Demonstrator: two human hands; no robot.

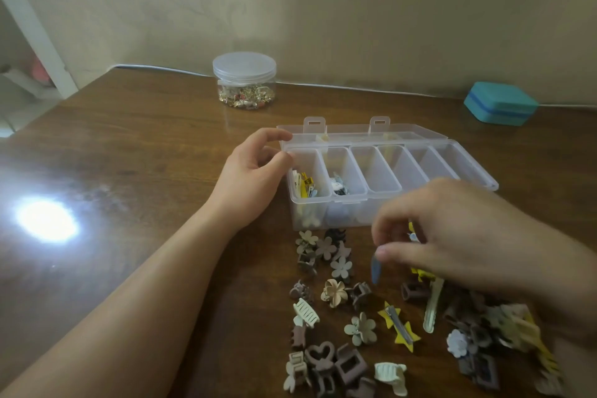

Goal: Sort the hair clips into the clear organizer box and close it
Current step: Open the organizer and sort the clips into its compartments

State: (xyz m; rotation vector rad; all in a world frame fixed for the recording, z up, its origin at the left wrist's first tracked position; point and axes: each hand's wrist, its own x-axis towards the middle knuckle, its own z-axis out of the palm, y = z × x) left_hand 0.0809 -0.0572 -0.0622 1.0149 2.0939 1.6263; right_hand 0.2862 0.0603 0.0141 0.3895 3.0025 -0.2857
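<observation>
The clear organizer box (384, 195) stands open on the wooden table, its lid (355, 131) folded back behind it. Its leftmost compartment holds yellow and white clips (304, 185); the second one holds pale blue and dark clips (339, 186); the others look empty. My left hand (250, 178) rests against the box's left end, thumb and fingers curled at its corner. In front of the box my right hand (452, 236) pinches a blue snap clip (375, 270) that hangs down from the fingertips. Several loose clips (332, 292) in brown, beige and yellow lie scattered below.
A round clear jar (244, 81) of small gold pieces stands at the back by the wall. A teal case (500, 103) sits at the back right. A white cable runs along the table's far edge. Bright glare (47, 220) marks the table at the left.
</observation>
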